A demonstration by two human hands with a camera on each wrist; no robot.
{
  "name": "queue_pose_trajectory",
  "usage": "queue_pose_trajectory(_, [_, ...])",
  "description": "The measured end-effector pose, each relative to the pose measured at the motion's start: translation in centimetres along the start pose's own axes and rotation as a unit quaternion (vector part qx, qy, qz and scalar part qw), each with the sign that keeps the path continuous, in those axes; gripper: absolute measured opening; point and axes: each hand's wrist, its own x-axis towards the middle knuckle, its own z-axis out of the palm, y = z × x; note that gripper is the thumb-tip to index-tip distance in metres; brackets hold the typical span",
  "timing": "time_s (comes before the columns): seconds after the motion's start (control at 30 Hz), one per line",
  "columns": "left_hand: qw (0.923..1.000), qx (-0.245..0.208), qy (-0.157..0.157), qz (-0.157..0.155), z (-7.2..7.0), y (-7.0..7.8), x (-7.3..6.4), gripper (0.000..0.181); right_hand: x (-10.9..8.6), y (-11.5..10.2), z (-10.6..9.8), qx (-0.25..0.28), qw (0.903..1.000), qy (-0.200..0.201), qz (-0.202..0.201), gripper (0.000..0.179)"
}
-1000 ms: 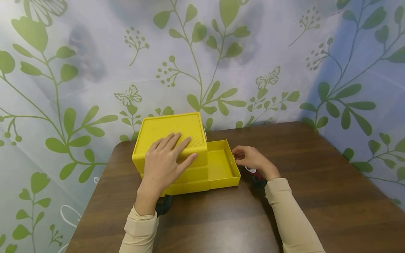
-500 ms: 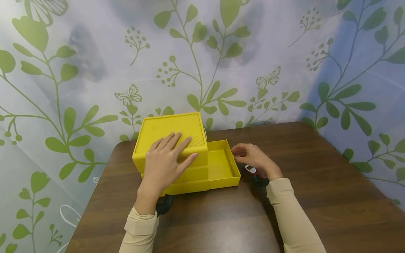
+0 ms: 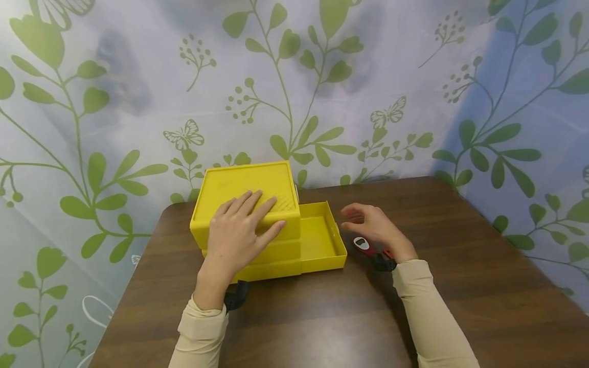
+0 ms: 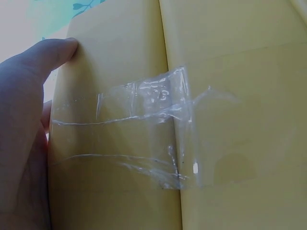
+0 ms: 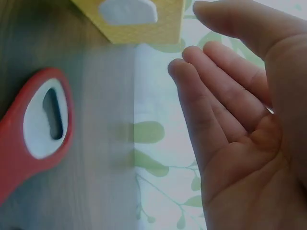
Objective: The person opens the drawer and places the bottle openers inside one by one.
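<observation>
A yellow drawer box [image 3: 244, 181] stands on the table, with its lower yellow drawer [image 3: 322, 237] pulled out to the right; no contents show inside. My left hand [image 3: 236, 232] rests on the box's top and front edge, fingers spread. In the left wrist view, its thumb lies against the box beside clear tape [image 4: 115, 139]. Just right of the drawer's front, my right hand [image 3: 375, 225] hovers apart from it, fingers loosely bent, holding nothing. A red-handled tool [image 5: 21, 139] with a pale, slotted oval end, like a bottle opener, lies below this hand, partly hidden by the wrist in the head view.
The brown wooden table [image 3: 322, 317] carries the box. Behind it hangs a white cloth [image 3: 152, 61] with green leaf prints. A white cord [image 3: 94, 317] loops beside the table's left edge. Black straps [image 3: 236, 295] sit at both wrists.
My right hand has come off the drawer's front and moved slightly right, its fingers spreading apart. More of the red tool shows now. My left hand stays on the box; the drawer remains out.
</observation>
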Motion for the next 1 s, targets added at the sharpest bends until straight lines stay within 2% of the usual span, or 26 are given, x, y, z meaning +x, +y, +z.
queue_pose_trajectory(0.4, [1.0000, 0.001, 0.000, -0.001, -0.1, 0.1, -0.1, 0.054, -1.2, 2.1, -0.2, 0.001, 0.9996, 0.026, -0.014, 0.047])
queue_pose_trajectory(0.73, [1.0000, -0.002, 0.005, -0.002, -0.1, 0.2, -0.2, 0.054, -2.1, 3.8, -0.1, -0.031, 0.9995, 0.003, -0.006, 0.057])
queue_pose_trajectory(1.0, [0.9999, 0.001, -0.006, -0.008, -0.2, 0.3, -0.2, 0.054, -2.3, 5.5, 0.3, -0.037, 0.9990, -0.024, 0.000, 0.053])
